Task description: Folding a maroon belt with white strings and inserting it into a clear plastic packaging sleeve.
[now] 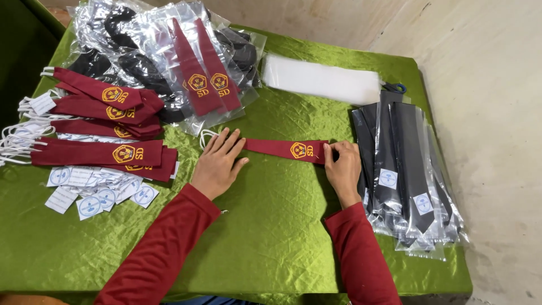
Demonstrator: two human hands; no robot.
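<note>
Maroon tie [285, 148] lies flat at frame centre on the green counter [271, 226]. Left hand [217, 164] presses its narrow end, fingers spread open; right hand [341, 164] pinches the wide end. Best kept taut, edges square.

Maroon tie [285, 148] lies flat and crosswise on the green cloth in front of me, yellow badge near its wide end. My left hand [217, 164] presses the narrow end, my right hand [342, 165] pinches the wide tip.
</note>
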